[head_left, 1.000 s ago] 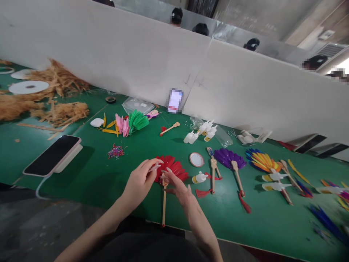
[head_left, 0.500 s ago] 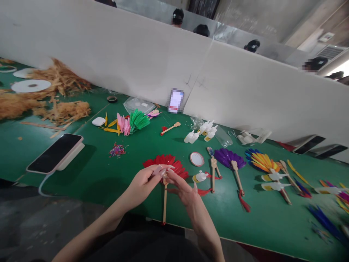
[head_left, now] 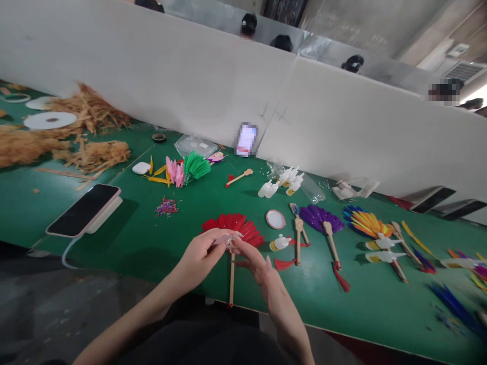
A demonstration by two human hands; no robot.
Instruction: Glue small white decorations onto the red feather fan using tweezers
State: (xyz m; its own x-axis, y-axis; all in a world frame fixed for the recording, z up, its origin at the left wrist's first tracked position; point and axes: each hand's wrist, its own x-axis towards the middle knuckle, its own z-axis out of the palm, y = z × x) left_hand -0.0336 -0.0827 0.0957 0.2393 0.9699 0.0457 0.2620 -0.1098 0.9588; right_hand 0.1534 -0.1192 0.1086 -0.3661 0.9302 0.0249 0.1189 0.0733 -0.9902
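Note:
My left hand [head_left: 203,249] and my right hand [head_left: 262,268] meet above a red feather fan [head_left: 243,226]. Their thumbs and forefingers pinch together at the fan's base; what lies between the fingertips is too small or hidden to make out. Below them the fan's wooden handle [head_left: 232,284] points toward me, reaching near the table edge. Beside my right hand lie a small glue bottle [head_left: 280,243] with a white cap and a red tassel [head_left: 284,263]. A round white dish [head_left: 275,219] sits just behind the bottle.
On the green table [head_left: 178,274] rest a purple feather fan [head_left: 321,219], an orange-and-blue fan [head_left: 367,223] and several glue bottles [head_left: 292,182]. Leftward are a phone [head_left: 84,209], green feathers [head_left: 197,165], colourful bits [head_left: 166,207] and brown fibre [head_left: 91,114]. A white partition [head_left: 171,76] stands behind.
The view has shifted slightly, so the table things appear a little further right. My hands keep nearly the same pinch over the red fan, with only slight finger movement.

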